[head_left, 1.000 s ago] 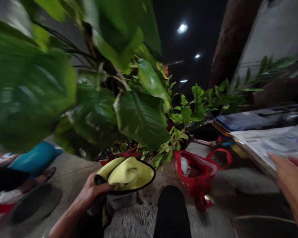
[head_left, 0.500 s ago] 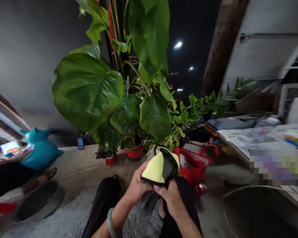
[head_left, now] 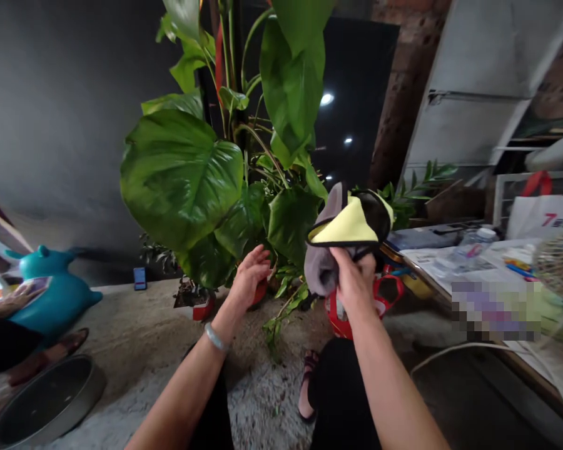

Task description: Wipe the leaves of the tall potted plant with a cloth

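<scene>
Green broad-leaved plant stood before you, yellow-and-grey fabric cloth lay in your right hand, round grey basin sat to your left, clear plastic bottle stood on paper-covered table at right

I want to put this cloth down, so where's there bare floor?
The floor looks bare between the grey basin, the phone and your left forearm. It's crowded around the red bag, below the cloth, and on the table, with papers, a bottle and pens.
</scene>
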A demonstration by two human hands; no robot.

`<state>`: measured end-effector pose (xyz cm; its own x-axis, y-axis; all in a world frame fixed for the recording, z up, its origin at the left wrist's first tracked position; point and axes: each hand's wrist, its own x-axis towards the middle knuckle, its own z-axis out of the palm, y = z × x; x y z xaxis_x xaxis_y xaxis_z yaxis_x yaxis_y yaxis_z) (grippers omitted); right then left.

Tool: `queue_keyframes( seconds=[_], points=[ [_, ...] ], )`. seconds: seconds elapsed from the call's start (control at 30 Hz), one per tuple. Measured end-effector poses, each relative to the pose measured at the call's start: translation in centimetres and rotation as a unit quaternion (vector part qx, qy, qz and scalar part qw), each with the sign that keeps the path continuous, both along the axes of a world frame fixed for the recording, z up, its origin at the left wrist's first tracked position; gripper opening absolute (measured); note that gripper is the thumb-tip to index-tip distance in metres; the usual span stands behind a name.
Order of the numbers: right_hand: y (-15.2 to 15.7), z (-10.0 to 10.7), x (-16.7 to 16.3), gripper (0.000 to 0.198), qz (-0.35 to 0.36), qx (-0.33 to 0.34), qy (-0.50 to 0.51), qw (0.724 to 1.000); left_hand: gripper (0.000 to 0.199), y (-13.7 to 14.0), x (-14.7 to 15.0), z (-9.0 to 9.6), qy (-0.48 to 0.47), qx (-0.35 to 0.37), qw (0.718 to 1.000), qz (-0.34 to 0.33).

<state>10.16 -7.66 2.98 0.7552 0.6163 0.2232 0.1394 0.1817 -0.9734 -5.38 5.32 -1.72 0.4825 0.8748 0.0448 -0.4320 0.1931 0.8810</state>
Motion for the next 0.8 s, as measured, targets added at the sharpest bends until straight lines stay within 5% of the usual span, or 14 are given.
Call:
queue_keyframes(
  seconds=[0.1, 0.23, 0.33, 0.43, 0.5, 0.57, 0.67, 0.73, 0.8],
  points=[
    [1.2, -1.2, -0.4, 0.043, 0.050, -0.011, 0.064, 0.997, 0.048, 2.3, 2.5, 0.0, 0.012, -0.023, 1.000, 0.010],
    [-2.0, -3.8, -0.8, 0.050, 0.062, -0.061, 0.116, 0.989, 0.028, 3.1, 4.5, -0.7, 0.025, -0.024, 0.999, 0.000],
    [-3.1, -1.2, 0.9, 0.060, -0.049, 0.019, 0.033, 0.998, 0.025, 2.8, 5.2, -0.3, 0.024, -0.010, 1.000, -0.017],
    [-0.8, 2.3, 2.2, 0.059, -0.161, 0.116, -0.117, 0.973, 0.021, 2.0, 5.7, 0.5, 0.028, -0.023, 0.999, -0.016],
    [0.8, 2.2, 1.6, 0.053, -0.130, 0.063, -0.182, 0.973, 0.020, 1.5, 5.6, 0.8, 0.025, -0.041, 0.999, -0.010],
    [0.8, 0.0, 0.2, 0.041, -0.005, -0.071, -0.226, 0.971, 0.022, 1.4, 5.0, 0.7, 0.019, -0.058, 0.998, -0.001],
    [-3.0, -3.6, -0.9, 0.025, 0.142, -0.217, -0.249, 0.933, 0.026, 1.8, 3.4, 0.3, 0.017, -0.073, 0.997, 0.036],
    [-6.1, -3.5, -0.4, 0.031, 0.147, -0.220, -0.232, 0.936, 0.026, 2.1, 2.6, 0.0, 0.021, -0.074, 0.995, 0.056],
    [-7.7, -1.0, 0.6, 0.043, 0.059, -0.171, -0.221, 0.958, 0.023, 2.1, 2.2, -0.1, 0.022, -0.072, 0.996, 0.050]
  ],
)
